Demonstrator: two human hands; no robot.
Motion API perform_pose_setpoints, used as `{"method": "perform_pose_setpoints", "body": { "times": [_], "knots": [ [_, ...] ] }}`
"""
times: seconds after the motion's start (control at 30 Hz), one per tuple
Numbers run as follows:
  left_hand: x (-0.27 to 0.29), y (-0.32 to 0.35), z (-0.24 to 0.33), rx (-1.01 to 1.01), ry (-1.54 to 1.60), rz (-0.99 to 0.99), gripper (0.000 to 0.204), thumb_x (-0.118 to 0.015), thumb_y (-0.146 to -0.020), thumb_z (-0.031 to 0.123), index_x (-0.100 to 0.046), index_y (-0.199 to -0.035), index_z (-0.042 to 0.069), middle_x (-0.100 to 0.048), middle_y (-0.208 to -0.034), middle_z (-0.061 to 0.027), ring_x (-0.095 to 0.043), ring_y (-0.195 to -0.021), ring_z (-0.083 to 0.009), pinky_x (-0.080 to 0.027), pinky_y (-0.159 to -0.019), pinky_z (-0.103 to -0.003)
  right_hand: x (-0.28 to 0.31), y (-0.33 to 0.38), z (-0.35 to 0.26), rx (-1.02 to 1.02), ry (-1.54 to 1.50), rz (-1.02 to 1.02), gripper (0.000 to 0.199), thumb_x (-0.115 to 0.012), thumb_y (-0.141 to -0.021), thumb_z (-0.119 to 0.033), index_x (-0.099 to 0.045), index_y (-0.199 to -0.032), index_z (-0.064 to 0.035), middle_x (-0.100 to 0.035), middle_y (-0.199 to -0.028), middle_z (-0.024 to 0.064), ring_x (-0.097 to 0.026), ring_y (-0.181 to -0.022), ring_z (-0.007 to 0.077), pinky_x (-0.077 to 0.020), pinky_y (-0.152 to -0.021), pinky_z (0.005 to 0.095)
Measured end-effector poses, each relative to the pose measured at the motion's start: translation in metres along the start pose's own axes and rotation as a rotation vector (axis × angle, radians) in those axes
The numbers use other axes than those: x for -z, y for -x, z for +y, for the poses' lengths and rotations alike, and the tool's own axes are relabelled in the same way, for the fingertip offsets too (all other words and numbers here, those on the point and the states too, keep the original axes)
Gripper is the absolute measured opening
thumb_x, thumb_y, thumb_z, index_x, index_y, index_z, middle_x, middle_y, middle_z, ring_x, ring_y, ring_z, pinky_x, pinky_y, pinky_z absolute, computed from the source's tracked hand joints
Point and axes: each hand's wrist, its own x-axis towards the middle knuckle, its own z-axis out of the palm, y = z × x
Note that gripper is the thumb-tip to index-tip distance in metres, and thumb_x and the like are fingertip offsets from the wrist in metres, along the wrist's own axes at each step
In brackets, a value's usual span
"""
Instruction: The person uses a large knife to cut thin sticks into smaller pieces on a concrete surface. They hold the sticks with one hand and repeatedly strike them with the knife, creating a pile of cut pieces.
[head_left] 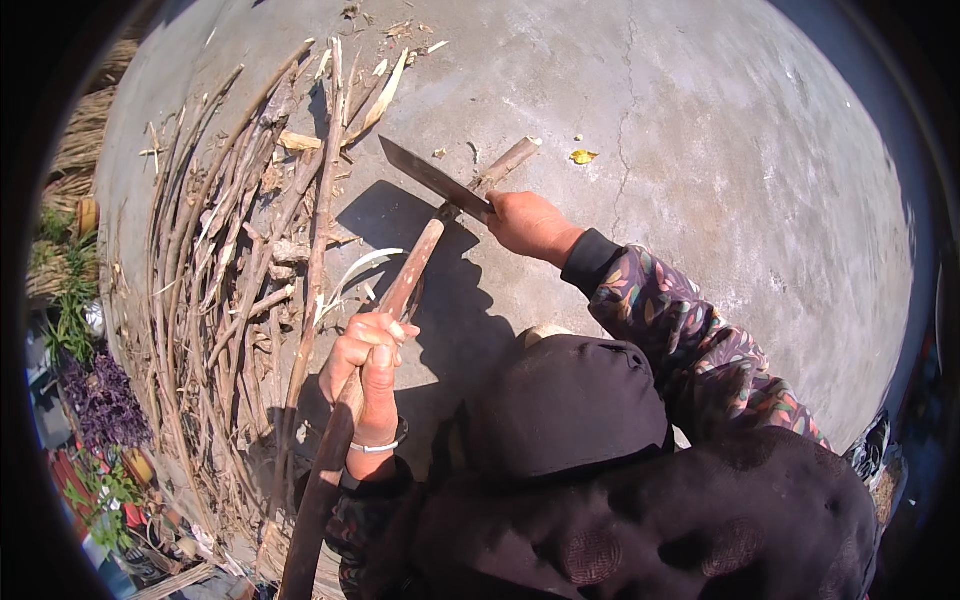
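Note:
My left hand [368,372] is wrapped round a long, thick branch [410,277] that slants from the lower edge up to the middle of the view. Its bark is partly stripped near the far end. In my right hand [535,226] is a cleaver [432,177], its dark, broad blade pointing to the upper left. The blade crosses just above the branch's far end; whether it touches the wood, I cannot tell. Beyond the blade a short wood piece [512,163] lies on the ground, and the blade hides whether it joins the branch. A bracelet [374,447] circles my left wrist.
Left of the branch lies a pile of long sticks [235,230] with bark scraps and split pieces. A pale peeled strip [368,262] curls beside the branch. The concrete ground [740,190] has a crack and a yellow leaf [583,157]. Green plants [72,300] stand at the far left.

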Motion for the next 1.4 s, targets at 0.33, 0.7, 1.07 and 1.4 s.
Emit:
{"method": "perform_pose_setpoints", "body": {
  "times": [0.33, 0.7, 1.07, 1.4],
  "knots": [
    [0.004, 0.003, -0.001, 0.048, 0.045, 0.059, 0.023, -0.051, -0.101, 0.021, -0.046, -0.082, 0.008, -0.046, -0.079, -0.0054, -0.052, -0.094, -0.023, -0.054, -0.082, -0.048, -0.009, -0.003, 0.003, -0.031, 0.07, -0.041, 0.019, -0.054, -0.088, -0.014, -0.06, -0.101, -0.0019, -0.067, -0.085, 0.0248, -0.066, -0.084, 0.0438, -0.0521, -0.073, 0.0521],
    [0.013, 0.0, 0.003, 0.099, 0.02, 0.265, 0.027, -0.058, -0.099, 0.026, -0.048, -0.107, 0.002, -0.056, -0.114, -0.0185, -0.053, -0.118, -0.0302, -0.042, -0.106, -0.051, -0.029, -0.005, 0.024, -0.025, -0.011, 0.023, 0.023, -0.054, -0.092, -0.02, -0.06, -0.104, -0.0015, -0.066, -0.082, 0.0242, -0.065, -0.082, 0.0439, -0.0512, -0.073, 0.0521],
    [-0.009, -0.011, 0.021, 0.116, 0.086, 0.281, 0.023, -0.061, -0.096, 0.017, -0.045, -0.106, 0.004, -0.055, -0.103, -0.0132, -0.057, -0.1, -0.0243, -0.056, -0.085, -0.049, -0.032, -0.001, 0.03, -0.044, -0.094, 0.068, 0.024, -0.057, -0.094, -0.024, -0.06, -0.102, -0.0019, -0.066, -0.082, 0.0238, -0.064, -0.081, 0.0437, -0.0507, -0.072, 0.0513],
    [-0.004, -0.018, 0.011, -0.003, 0.261, 0.214, 0.038, -0.053, -0.099, 0.041, -0.037, -0.084, 0.01, -0.043, -0.074, -0.0062, -0.05, -0.081, -0.0222, -0.049, -0.069, -0.042, -0.034, -0.002, 0.033, -0.07, -0.133, 0.069, 0.023, -0.057, -0.089, -0.022, -0.061, -0.101, -0.0027, -0.068, -0.087, 0.0229, -0.065, -0.086, 0.0425, -0.0512, -0.076, 0.0514]
  ]
}}
